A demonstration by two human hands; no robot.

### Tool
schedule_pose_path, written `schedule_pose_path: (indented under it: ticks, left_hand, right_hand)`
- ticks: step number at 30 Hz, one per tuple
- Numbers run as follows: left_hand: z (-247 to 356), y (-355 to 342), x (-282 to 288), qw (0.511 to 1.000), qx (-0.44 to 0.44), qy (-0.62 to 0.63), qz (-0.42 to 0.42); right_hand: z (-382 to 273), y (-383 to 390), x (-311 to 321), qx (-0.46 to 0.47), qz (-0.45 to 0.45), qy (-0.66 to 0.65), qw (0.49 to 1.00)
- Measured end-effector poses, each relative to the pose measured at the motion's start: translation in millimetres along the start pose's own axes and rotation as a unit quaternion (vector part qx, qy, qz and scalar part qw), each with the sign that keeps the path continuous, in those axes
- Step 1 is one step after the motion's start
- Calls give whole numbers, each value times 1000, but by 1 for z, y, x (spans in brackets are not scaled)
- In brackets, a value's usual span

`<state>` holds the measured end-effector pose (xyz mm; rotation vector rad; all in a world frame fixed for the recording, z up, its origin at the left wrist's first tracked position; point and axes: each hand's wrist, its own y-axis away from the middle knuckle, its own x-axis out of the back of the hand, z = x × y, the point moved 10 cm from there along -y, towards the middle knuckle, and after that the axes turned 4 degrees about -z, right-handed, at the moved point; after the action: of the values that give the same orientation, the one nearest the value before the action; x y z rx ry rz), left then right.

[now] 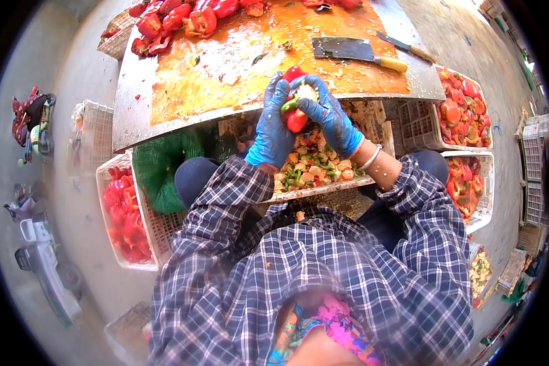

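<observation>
Both my hands wear blue gloves and meet just past the near edge of the table. My left hand [273, 127] is closed round one side of a red bell pepper [296, 121]. On its other side, my right hand [333, 117] has its fingers bent over the pepper. Between my fingers the pale seedy core [307, 92] and the green stem [289, 105] show. Below my hands, a tray [323, 190] holds orange, green and pale pepper scraps [314, 163]. My fingers hide part of the pepper.
A cleaver [344, 49] and a narrower knife [407, 47] lie on the seed-strewn orange board [244, 67]. Red peppers [189, 18] are heaped at its far left. Crates of red peppers stand left [154, 259] and right [421, 128]. Green mesh [161, 168] hangs beside my left knee.
</observation>
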<state>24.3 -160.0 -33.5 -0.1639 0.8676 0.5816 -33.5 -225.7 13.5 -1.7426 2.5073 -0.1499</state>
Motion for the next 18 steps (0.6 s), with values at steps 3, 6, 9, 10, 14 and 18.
schedule_pose_path:
  ticks: [3,6,9,10,14,18]
  left_hand:
    - [20,-3,0,993,-84,-79,7]
    - [39,6,-19,985,-109,-134,-26]
    - [30,2,-15,988,-108,-104,-18]
    - [22,-1,-13,994,-86,-64,-20]
    - [10,-2,-19,996,-91,-18,11]
    - [6,-9,5,996,-79,2,39]
  right_hand:
    - [14,0,-8,-152,-69,5,986]
    - [-5,4,-13,-237,-134,109,956]
    - [3,-2,-9,-112,-68,36,991]
    - [4,-2,-3,-52,-21,21,998]
    - [64,3,22,-21,193,-238,952]
    - [62,-7,-7,-124,186,-444,867]
